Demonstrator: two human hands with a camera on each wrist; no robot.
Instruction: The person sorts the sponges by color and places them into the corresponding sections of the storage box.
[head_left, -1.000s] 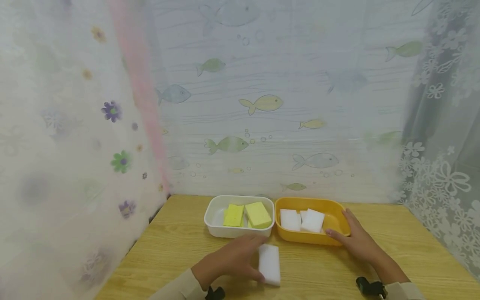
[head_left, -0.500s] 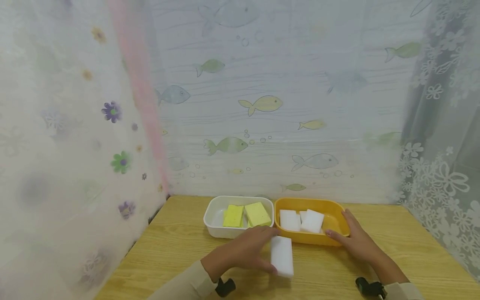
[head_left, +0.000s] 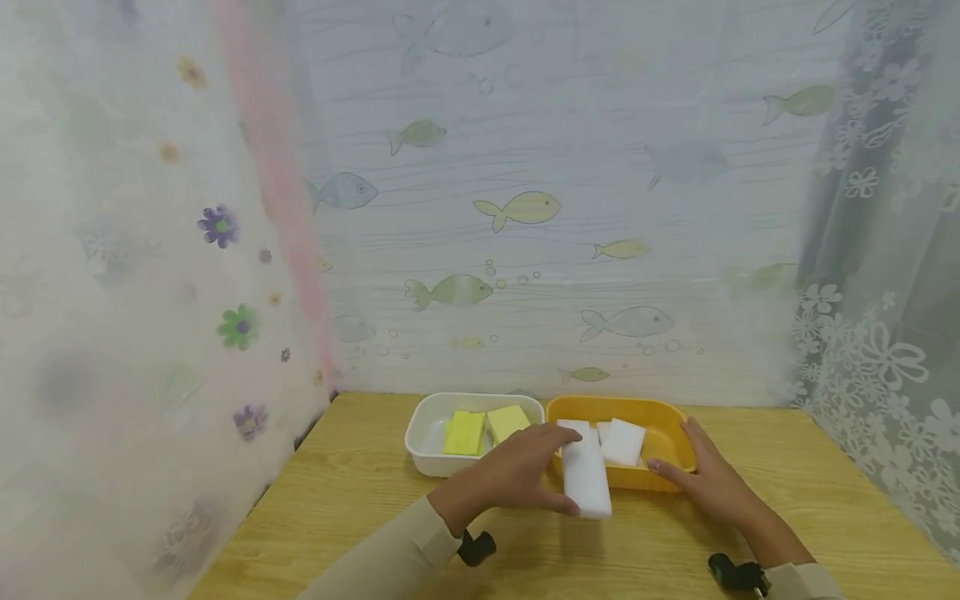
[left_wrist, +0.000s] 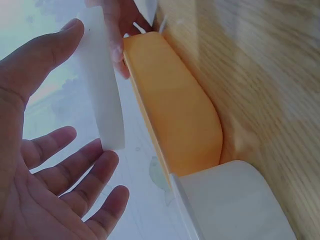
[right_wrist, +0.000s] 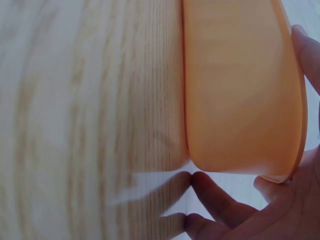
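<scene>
Right, the white sponge block [head_left: 586, 479] is in the left hand [head_left: 517, 479], lifted over the near rim of the orange tub [head_left: 660, 477], its far end reaching above the tub's inside. The thumb sits on one long face and the fingers [left_wrist: 87, 175] on the other, so it is a loose pinch across the block; in the left wrist view the block [left_wrist: 102, 85] shows edge-on between thumb and fingers, with the fingers fairly straight.

Two more white blocks [head_left: 622, 440] lie in the orange tub, tilted against each other. The right hand [head_left: 708, 483] rests on the tub's right end, thumb along the near wall and fingers over the far right rim, lightly curled round the edge. The right wrist view shows the tub wall [right_wrist: 240, 90] close up, with fingertips touching its rim.

The white tub [head_left: 427, 454] stands touching the orange one on its left side and holds two yellow sponges [head_left: 465, 432]. Both tubs stand on a wooden table [head_left: 360, 508], near the fish-print curtain [head_left: 525, 208] at the back.
</scene>
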